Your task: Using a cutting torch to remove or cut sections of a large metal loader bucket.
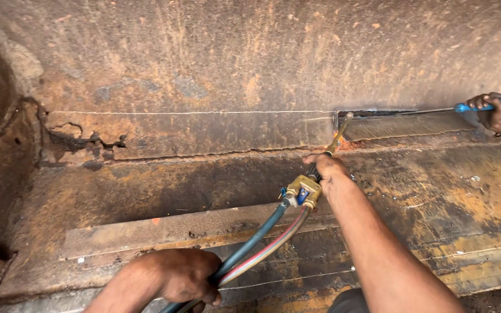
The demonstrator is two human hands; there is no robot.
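The right hand point(327, 168) is closed around the dark handle of a brass cutting torch with a blue valve knob point(304, 191), its thin angled nozzle point(340, 128) set at the end of a cut slot in the rusty brown steel wall point(215, 58), where a small orange glow shows. The slot runs along a white chalk line point(192, 112) scribed across the plate, so the nozzle sits right on that guide. The left hand point(184, 275), low in the view, has its grip wrapped round the paired blue and red rubber hoses point(262, 243) feeding the torch, seemingly to take their weight off the torch and keep them from dragging. At the far right, another person's hand point(497, 111) clasps a blue-handled thin metal rod point(430, 110) lying in the open slot, apparently prying the cut strip point(401, 124) away from the wall
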